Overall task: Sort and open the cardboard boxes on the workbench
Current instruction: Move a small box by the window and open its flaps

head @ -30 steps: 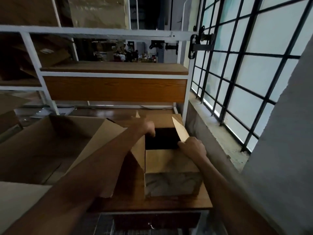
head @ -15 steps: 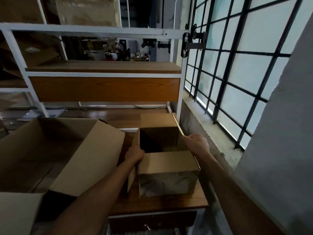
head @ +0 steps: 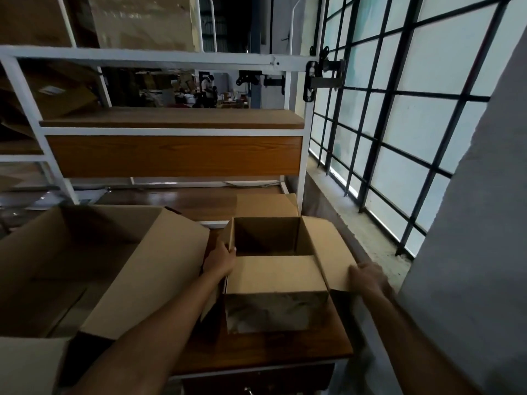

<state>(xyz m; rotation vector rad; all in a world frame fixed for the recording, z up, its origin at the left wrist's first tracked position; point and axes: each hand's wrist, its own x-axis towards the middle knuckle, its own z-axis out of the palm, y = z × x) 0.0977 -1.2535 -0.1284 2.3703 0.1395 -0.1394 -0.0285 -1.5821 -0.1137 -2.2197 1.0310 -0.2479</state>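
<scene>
The small brown cardboard box (head: 276, 292) stands upright and open-topped on the wooden workbench (head: 256, 352), beside the barred window (head: 399, 124). Left hand (head: 219, 259) grips its left flap; right hand (head: 368, 276) holds its right flap's outer edge.

Warehouse packing station: cardboard boxes (head: 273, 280), workbench (head: 256, 352), shelving (head: 171, 118).

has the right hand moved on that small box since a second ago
Yes. The right hand has swung outward toward the window, folding the small box's right flap down and away from the opening.
</scene>
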